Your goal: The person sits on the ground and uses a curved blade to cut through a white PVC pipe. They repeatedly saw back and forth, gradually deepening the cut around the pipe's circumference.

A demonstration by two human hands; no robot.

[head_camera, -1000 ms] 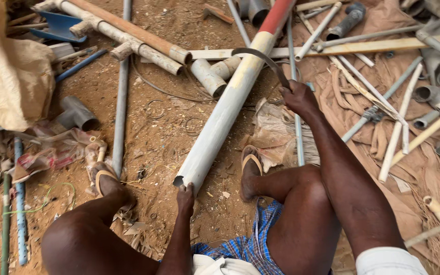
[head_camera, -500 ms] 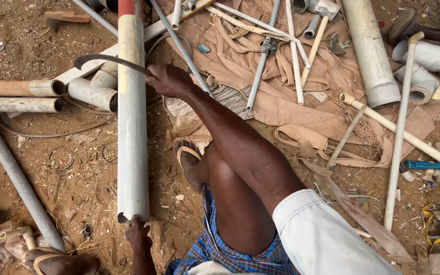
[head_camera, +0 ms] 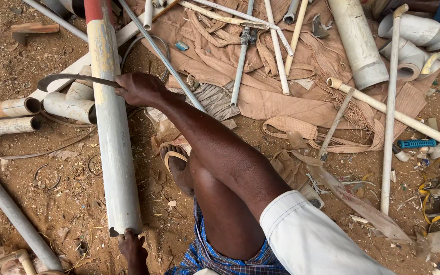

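head view: i saw my right hand [head_camera: 139,89] clenched around a curved blade [head_camera: 72,79] laid across the grey pipe [head_camera: 112,132], which ran from twelve to six o'clock; my left hand [head_camera: 131,245] pressed its near end.

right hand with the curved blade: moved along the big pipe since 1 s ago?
Cannot tell: the head camera swung. The right hand holds the curved blade across the grey pipe, below its red band, as before.

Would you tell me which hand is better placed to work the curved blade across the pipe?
Right: the right hand already grips the curved blade lying across the grey pipe; the left hand steadies its near end.
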